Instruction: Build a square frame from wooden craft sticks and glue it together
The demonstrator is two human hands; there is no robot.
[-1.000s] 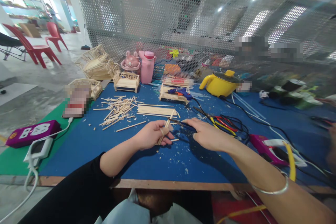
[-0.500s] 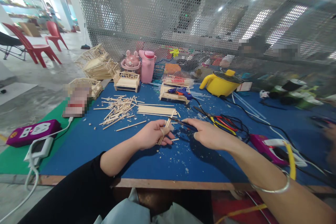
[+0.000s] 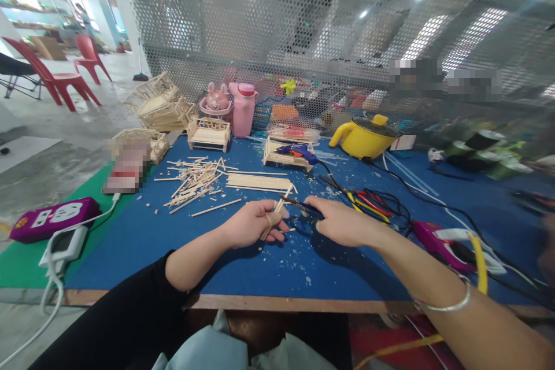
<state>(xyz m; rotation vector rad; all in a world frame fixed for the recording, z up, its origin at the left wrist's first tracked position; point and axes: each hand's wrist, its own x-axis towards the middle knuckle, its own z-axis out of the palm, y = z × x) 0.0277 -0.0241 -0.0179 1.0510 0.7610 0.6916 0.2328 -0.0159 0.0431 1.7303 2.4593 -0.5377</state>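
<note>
Pinched in my left hand (image 3: pixel 254 222) are a few thin wooden sticks (image 3: pixel 278 206), which slant up and to the right. My right hand (image 3: pixel 340 219) is wrapped round a dark-handled cutting tool, which looks like pliers (image 3: pixel 310 210); its jaws meet the sticks just above my left fingers. Behind my hands lies a row of long wooden sticks (image 3: pixel 255 181). To their left spreads a loose heap of sticks (image 3: pixel 197 179), with one single stick (image 3: pixel 215 207) in front of it. Small wood scraps dot the blue tabletop (image 3: pixel 234 272).
A blue glue gun (image 3: pixel 303 153) rests on a small wooden frame (image 3: pixel 277 156). Little wooden benches (image 3: pixel 209 136), a pink jug (image 3: pixel 243 110) and a yellow pot (image 3: pixel 368 140) stand at the back. Cables (image 3: pixel 385 202) lie at right, a phone (image 3: pixel 128 166) at left.
My right hand has shifted slightly, and the handles of the tool look more spread than before. My left hand and its sticks have hardly moved.
</note>
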